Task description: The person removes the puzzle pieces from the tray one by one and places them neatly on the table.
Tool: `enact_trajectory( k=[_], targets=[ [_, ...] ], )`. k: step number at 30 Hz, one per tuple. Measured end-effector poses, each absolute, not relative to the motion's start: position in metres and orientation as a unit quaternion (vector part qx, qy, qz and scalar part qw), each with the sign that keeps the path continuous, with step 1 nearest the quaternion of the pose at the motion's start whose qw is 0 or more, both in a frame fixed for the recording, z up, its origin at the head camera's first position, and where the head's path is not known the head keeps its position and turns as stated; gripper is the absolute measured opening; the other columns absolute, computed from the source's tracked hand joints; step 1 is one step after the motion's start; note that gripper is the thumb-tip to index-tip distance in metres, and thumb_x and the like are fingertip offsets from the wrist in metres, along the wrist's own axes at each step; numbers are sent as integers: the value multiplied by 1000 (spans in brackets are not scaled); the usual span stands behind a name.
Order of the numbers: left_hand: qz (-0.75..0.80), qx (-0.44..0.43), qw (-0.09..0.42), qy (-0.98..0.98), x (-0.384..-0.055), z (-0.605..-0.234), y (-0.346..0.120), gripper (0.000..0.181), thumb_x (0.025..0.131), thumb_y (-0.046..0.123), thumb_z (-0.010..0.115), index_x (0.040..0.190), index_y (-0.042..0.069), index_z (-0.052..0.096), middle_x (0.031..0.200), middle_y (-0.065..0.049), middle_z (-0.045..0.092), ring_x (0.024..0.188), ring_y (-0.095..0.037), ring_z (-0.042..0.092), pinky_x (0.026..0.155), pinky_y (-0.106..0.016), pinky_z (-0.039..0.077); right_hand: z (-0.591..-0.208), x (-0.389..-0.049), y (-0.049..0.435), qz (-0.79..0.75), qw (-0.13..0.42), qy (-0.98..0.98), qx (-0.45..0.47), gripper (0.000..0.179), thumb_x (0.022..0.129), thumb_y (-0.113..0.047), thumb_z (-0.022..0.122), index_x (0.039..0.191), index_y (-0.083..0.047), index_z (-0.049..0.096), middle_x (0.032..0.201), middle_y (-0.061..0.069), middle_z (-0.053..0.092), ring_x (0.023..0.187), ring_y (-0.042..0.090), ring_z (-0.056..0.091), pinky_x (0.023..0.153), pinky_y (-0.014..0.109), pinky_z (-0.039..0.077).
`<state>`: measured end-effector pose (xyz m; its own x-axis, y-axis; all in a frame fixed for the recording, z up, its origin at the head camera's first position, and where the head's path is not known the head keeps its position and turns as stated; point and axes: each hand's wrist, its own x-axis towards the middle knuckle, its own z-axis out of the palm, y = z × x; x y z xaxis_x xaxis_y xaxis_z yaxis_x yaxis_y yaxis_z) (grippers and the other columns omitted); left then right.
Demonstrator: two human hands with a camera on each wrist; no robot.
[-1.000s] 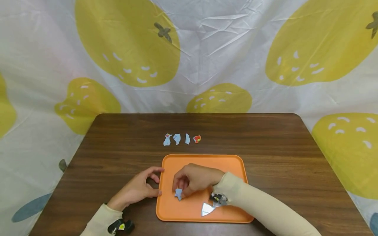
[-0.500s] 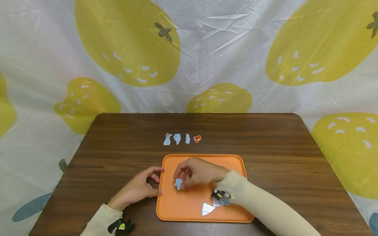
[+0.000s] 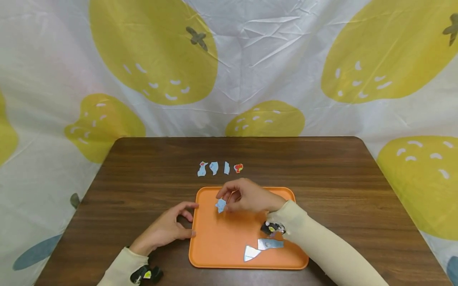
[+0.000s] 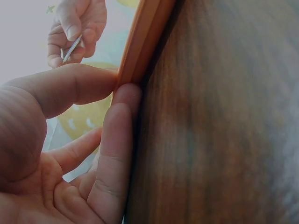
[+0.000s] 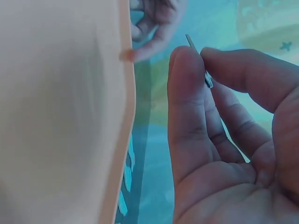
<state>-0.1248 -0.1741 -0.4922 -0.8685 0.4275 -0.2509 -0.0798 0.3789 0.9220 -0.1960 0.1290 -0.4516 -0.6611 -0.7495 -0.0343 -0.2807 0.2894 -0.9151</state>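
My right hand (image 3: 250, 196) pinches a small, flat, jagged light-blue piece (image 3: 221, 205) between thumb and fingertips, over the far left part of the orange tray (image 3: 214, 250). In the right wrist view this piece (image 5: 208, 78) appears edge-on, thin and stiff-looking. The left hand (image 3: 166, 228) holds the tray's left rim, index finger and thumb set apart along it. Its thumb tip meets the rim (image 4: 135, 51) in the left wrist view, with fingers against the outer side. Near the tray's front lie a silvery triangular piece (image 3: 252, 253) and a grey oblong piece (image 3: 270, 244).
Beyond the tray, a row of irregular flat pieces lies on the dark wooden table (image 3: 322, 167): a red-tipped one (image 3: 202, 169), two light-blue ones, and a red-and-yellow one (image 3: 238, 168). A fruit-printed curtain (image 3: 250, 59) hangs behind the table.
The right hand has moved away from me and slightly right across the tray, carrying the light-blue piece. The grey oblong piece shows more fully now. The left hand stays in place.
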Motion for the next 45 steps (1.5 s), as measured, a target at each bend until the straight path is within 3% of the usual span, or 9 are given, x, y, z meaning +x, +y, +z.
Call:
enact_trajectory(
  k=[12,19,26,32,39,45],
  targets=[
    [544,114,229,799,-125,-492,-174,77,80,0,88,148,6,53,109,-17,56,57,-9,56,59,-24,50,-443,-211,151,-544,185,773,-270,37,89,3,78,125,4,70,100,12,71,82,17,74,80,30,62],
    [546,114,229,797,-125,-492,-175,77,80,0,88,148,6,53,109,-17,56,56,-9,55,58,-24,50,-443,-222,160,-577,167,766,-229,34,90,4,77,124,-1,70,100,15,69,82,25,75,79,38,65],
    [550,112,232,795,-125,-492,-175,77,80,0,88,148,7,53,110,-17,55,56,-9,54,58,-24,50,-441,-231,168,-585,152,771,-201,36,91,1,78,126,-1,70,102,15,66,84,21,73,81,39,65],
    [552,106,235,793,-126,-490,-175,78,80,0,88,149,7,53,111,-17,55,56,-10,55,58,-24,50,-440,-239,175,-590,142,773,-186,39,92,2,78,129,1,67,104,18,66,87,24,75,85,46,64],
    [551,108,233,794,-126,-490,-174,77,80,0,88,148,7,53,110,-17,56,57,-10,54,58,-24,50,-447,-253,186,-600,134,773,-154,40,92,4,74,131,-1,65,103,16,68,89,21,76,85,42,65],
    [550,112,233,794,-126,-493,-175,77,81,1,88,148,6,53,109,-17,55,56,-10,54,58,-24,50,-458,-266,194,-613,138,768,-124,48,92,2,74,137,7,59,102,13,65,89,21,74,89,46,64]
  ],
)
